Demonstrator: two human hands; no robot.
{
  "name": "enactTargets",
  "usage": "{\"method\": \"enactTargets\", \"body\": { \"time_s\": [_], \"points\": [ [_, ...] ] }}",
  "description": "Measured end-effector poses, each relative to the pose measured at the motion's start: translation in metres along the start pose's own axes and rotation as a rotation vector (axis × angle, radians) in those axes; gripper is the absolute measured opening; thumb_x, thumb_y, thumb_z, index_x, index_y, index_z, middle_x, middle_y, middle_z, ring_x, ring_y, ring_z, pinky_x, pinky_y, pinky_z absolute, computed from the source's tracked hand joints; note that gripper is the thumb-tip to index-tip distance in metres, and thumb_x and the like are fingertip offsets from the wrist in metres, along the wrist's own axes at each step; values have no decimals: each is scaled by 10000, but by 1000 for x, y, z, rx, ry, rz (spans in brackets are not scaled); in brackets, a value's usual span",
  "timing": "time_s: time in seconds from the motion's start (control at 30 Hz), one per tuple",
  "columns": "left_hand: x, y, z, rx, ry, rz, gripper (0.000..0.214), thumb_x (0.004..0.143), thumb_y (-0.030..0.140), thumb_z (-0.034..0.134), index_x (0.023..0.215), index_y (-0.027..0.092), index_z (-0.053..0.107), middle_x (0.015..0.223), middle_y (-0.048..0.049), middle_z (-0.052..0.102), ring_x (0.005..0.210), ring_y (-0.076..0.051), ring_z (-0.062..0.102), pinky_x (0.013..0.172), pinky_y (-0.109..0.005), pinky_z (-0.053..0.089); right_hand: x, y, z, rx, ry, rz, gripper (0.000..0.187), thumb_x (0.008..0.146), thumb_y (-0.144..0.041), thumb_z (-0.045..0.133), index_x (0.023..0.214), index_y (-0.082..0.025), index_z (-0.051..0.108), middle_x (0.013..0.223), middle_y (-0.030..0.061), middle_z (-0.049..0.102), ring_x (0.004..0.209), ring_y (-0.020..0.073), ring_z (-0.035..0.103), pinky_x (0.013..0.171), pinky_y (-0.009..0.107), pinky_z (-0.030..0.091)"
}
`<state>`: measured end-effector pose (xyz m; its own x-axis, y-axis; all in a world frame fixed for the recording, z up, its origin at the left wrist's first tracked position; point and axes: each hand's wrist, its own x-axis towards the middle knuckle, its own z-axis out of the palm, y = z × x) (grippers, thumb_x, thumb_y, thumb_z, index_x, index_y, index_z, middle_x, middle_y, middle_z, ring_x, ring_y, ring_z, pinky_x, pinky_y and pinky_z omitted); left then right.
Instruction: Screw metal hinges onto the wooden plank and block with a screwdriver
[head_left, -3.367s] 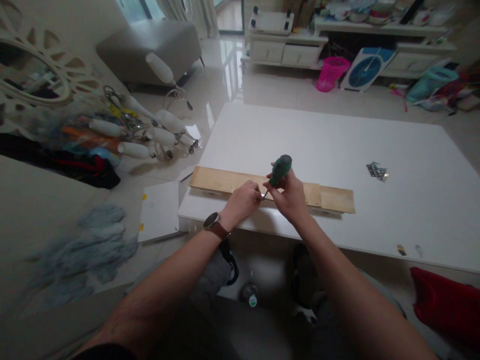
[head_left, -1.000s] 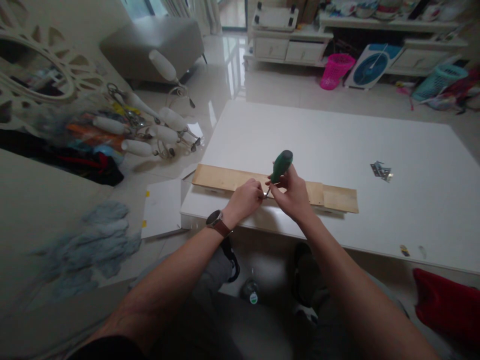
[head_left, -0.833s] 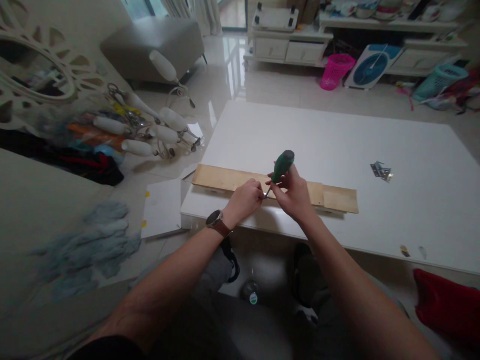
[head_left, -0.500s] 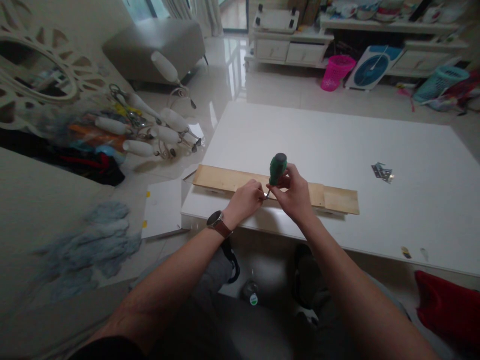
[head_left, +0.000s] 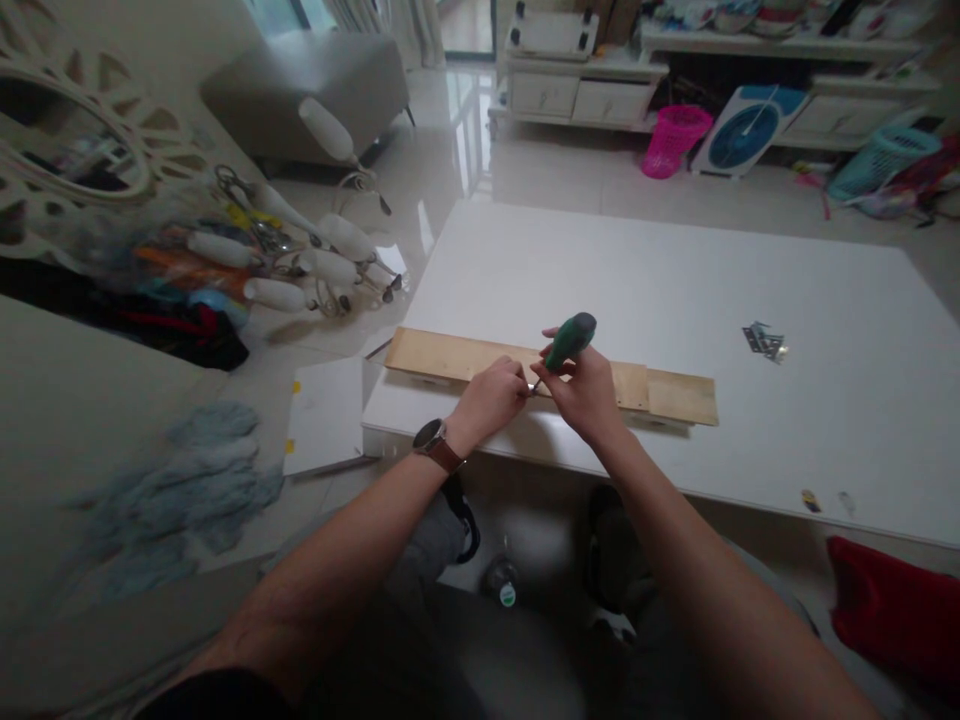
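A long pale wooden board (head_left: 450, 355) lies along the near edge of a white table (head_left: 660, 290). My right hand (head_left: 585, 392) is closed round a green-handled screwdriver (head_left: 568, 340), its tip down at the board's near edge. My left hand (head_left: 491, 392), a watch on its wrist, pinches something small at the screwdriver's tip; I cannot make out what it is. Both hands meet over the middle of the board.
Small metal hinges (head_left: 763, 342) lie on the table to the right. On the floor at left sit a chandelier with white lamps (head_left: 300, 265), a white panel (head_left: 322, 415) and a blue cloth (head_left: 180, 490). A red cloth (head_left: 892, 610) lies at lower right; a bottle (head_left: 501, 583) stands between my legs.
The screwdriver handle has tilted from near upright to leaning right and turned in my right hand. My left hand has stayed pinched at the tip. The board has not moved.
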<state>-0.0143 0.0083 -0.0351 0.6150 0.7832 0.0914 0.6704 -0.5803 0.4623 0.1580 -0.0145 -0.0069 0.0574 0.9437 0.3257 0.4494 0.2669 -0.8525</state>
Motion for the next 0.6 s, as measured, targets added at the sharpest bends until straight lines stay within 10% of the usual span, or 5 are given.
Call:
{"method": "enactTargets", "body": {
  "time_s": [0.6],
  "points": [
    [-1,1,-2,-40,8,-29,174,926,95,657,872,180,799,994,-81,724,1060,-225,648,841,-325,526,1,-8,-6,114,-102,29,311,874,-219,642,1184,-233,631,1041,79,753,902,236,796,691,337,649]
  ]
}}
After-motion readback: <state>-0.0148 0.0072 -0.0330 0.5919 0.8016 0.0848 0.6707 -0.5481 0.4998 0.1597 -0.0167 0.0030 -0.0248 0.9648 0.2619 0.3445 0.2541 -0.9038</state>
